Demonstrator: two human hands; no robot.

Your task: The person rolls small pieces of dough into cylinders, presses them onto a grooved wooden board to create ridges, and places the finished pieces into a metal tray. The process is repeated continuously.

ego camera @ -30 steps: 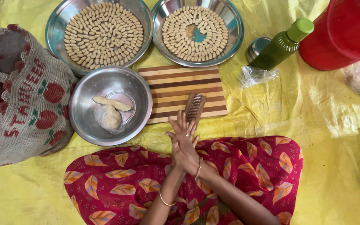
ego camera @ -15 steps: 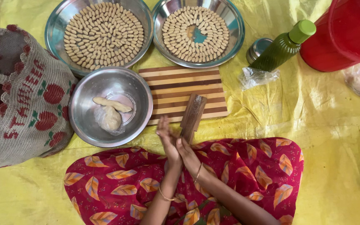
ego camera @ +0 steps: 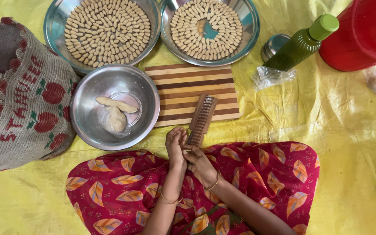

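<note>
My left hand [ego camera: 176,146] and my right hand [ego camera: 199,162] are pressed together over my lap, fingers curled against each other. Whatever lies between the palms is hidden. They sit at the near end of a ridged wooden paddle [ego camera: 202,116] that lies slanted across a striped wooden board [ego camera: 183,85]. My right fingers touch or nearly touch the paddle's end. To the left, a steel bowl [ego camera: 88,93] holds a dough lump [ego camera: 113,119] and a dough roll [ego camera: 116,104].
Two steel plates at the back, the left plate [ego camera: 53,21] and the right plate [ego camera: 251,26], are filled with several small shaped dough pieces. A green bottle [ego camera: 299,45], a small steel lid [ego camera: 275,43], a red tub [ego camera: 362,35] and a crocheted bag [ego camera: 22,95] lie on the yellow sheet [ego camera: 349,130].
My hands have come down from over the paddle's near end towards my lap and have shifted against each other while staying together. The paddle now shows at nearly full length.
</note>
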